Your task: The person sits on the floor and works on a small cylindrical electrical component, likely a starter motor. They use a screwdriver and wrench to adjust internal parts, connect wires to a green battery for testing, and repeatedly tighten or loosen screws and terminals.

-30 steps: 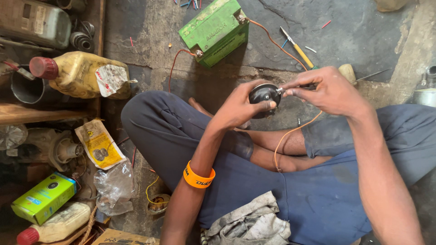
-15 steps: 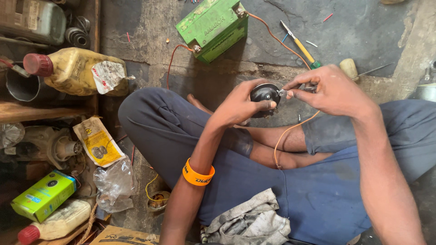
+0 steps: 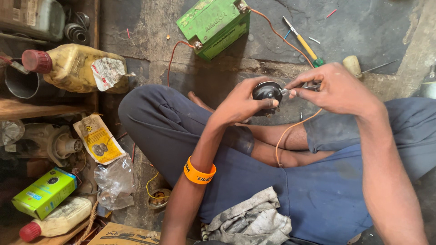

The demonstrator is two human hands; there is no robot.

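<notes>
My left hand [image 3: 243, 103] grips a small round black horn [image 3: 267, 92] above my crossed legs. My right hand [image 3: 334, 88] pinches a thin metal tool against the horn's right side. An orange wire [image 3: 290, 131] hangs from under my right hand down to my lap. Another orange wire [image 3: 279, 34] runs from there up to a green battery [image 3: 213, 25] on the concrete floor. I wear an orange wristband [image 3: 199, 172] on the left wrist.
A yellow-handled screwdriver [image 3: 303, 43] lies right of the battery. At left stand a dirty oil bottle [image 3: 75, 68], a metal cup [image 3: 20, 84], a green box [image 3: 44, 193] and plastic packets [image 3: 97, 140]. A grey rag [image 3: 252, 222] lies on my lap.
My hands and the horn have stayed together with only slight shifts; the view has tilted a little. Nothing was picked up or let go.
</notes>
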